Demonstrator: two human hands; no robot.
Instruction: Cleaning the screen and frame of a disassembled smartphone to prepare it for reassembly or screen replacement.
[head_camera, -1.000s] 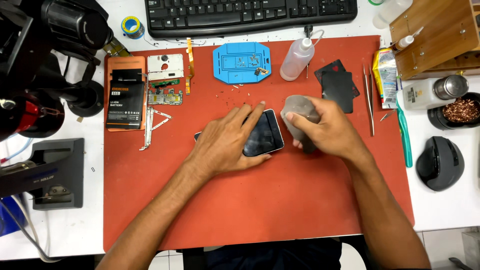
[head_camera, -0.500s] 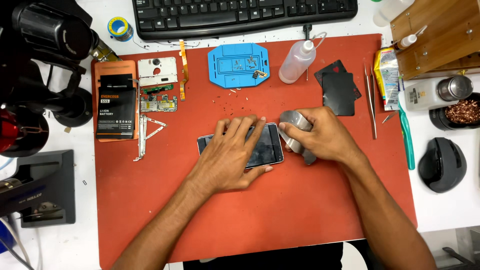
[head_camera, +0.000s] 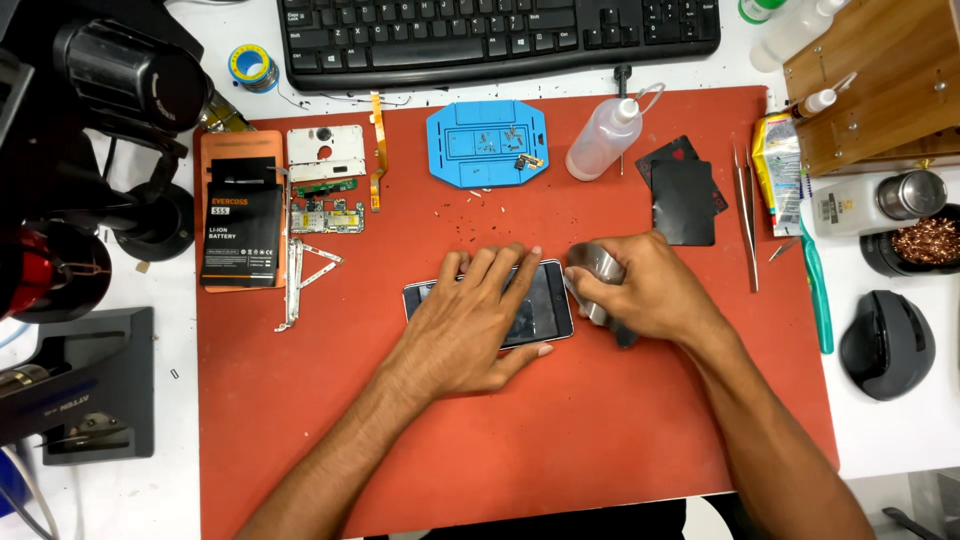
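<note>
A dark phone (head_camera: 545, 308) lies flat on the red work mat (head_camera: 560, 440), near its middle. My left hand (head_camera: 475, 325) rests palm down on the phone, fingers spread, and covers most of its screen. My right hand (head_camera: 645, 290) is just to the right of the phone and grips a grey tool (head_camera: 592, 272) with a rounded metal-coloured head. The tool's head sits at the phone's right edge; whether it touches the phone I cannot tell.
A black battery (head_camera: 242, 228), circuit boards (head_camera: 325, 215) and metal frame strips (head_camera: 300, 275) lie at the mat's left. A blue parts tray (head_camera: 487, 142), squeeze bottle (head_camera: 605, 140), black covers (head_camera: 685, 198) and tweezers (head_camera: 745, 215) lie behind. Keyboard (head_camera: 500, 35) at the back, mouse (head_camera: 888, 343) right, microscope (head_camera: 90, 150) left.
My left hand slid further over the phone, covering more of its screen. My right hand with the grey tool moved down to the phone's right edge. The camera view shifted.
</note>
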